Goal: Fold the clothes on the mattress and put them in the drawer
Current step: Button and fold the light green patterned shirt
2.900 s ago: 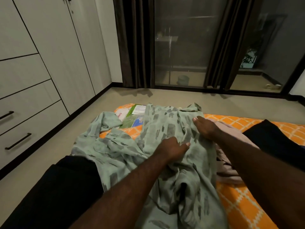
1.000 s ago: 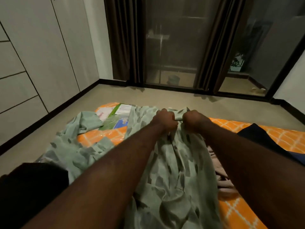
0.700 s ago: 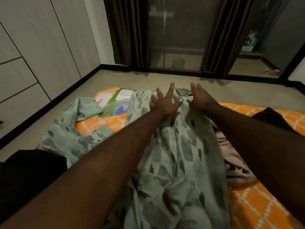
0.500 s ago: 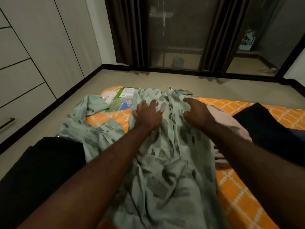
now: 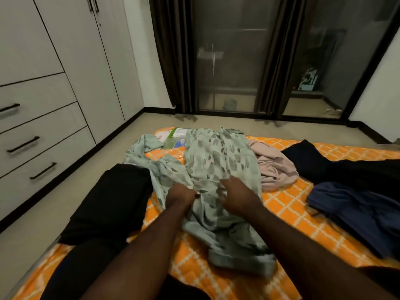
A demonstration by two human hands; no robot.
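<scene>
drawers [image 5: 43,148] sitting shut, left of mattress [image 5: 281,204] | left grip [image 5: 180,194] pinching bunched cloth mid-shirt | shirt [image 5: 216,161] lying spread on mattress; soft, light, limp, so taking it by hem or shoulders looks best | right grip [image 5: 236,195] pressing flat, fingers relaxed, holding nothing | change: both grips lying nearer the hem than earlier, left no longer flat

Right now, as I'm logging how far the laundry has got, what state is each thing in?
Green shirt, unfolded, laid rumpled on the mattress.
Left hand, grips a bunch of the shirt.
Right hand, rests on the shirt; grip unclear.
Pink garment, crumpled heap, unfolded.
Blue garment, rumpled, unfolded.
Drawers, all three shut.
Wardrobe doors, shut.
</scene>
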